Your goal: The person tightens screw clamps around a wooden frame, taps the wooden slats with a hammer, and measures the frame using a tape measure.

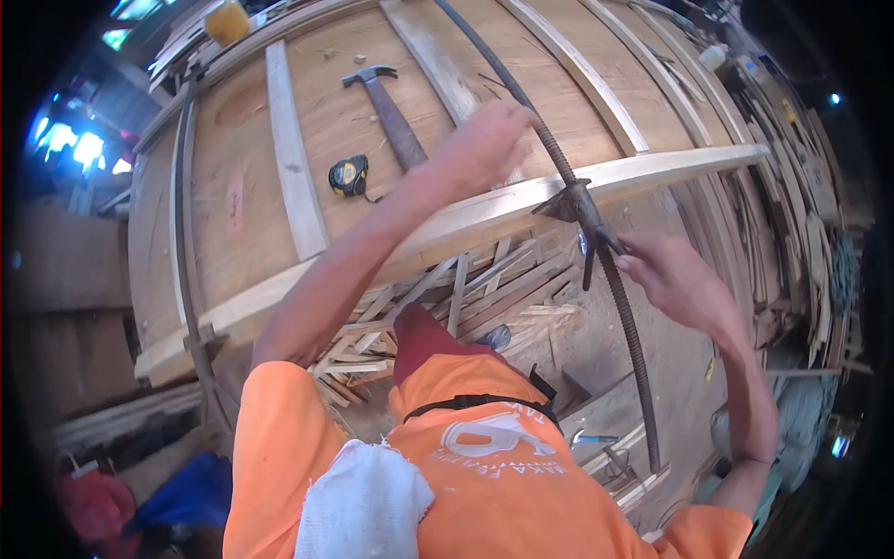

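A long threaded bar clamp (pixel 549 144) crosses the wooden frame panel (pixel 345 130), its screw end hanging past the near rail (pixel 438 228). My right hand (pixel 675 279) is closed on the handle of the clamp's nut, just below that rail. Over the panel, my left hand (pixel 489 144) has its fingers curled, with the fingertips beside the clamp's rod; whether they hold anything is hidden. Under my left forearm lies a claw hammer (pixel 391 121), the end of its handle covered. A black and yellow tape measure (pixel 348 175) rests on the panel left of the hammer.
A second clamp (pixel 191 326) grips the panel's left end. Scrap wood strips (pixel 475 289) are piled on the floor below the rail. Stacked boards (pixel 792 214) stand along the right. A yellow container (pixel 226 22) sits at the far left corner.
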Demonstrator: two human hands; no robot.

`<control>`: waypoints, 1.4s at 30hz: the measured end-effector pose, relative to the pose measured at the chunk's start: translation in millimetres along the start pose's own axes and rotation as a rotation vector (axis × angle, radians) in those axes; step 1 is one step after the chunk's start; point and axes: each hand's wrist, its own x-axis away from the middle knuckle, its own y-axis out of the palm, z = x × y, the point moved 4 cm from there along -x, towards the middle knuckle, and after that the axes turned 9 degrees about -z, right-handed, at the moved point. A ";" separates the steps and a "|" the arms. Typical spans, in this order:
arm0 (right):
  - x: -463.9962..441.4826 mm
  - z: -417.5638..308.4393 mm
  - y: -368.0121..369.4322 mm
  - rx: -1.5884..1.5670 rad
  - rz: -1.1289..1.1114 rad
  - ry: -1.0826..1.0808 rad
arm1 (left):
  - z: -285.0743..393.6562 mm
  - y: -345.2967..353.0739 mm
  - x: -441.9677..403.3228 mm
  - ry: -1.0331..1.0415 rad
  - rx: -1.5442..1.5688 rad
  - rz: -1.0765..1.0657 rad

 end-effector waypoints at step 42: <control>-32.6 2.6 32.1 0.112 0.402 0.277 | 94.1 189.9 38.4 -0.376 1.100 -0.429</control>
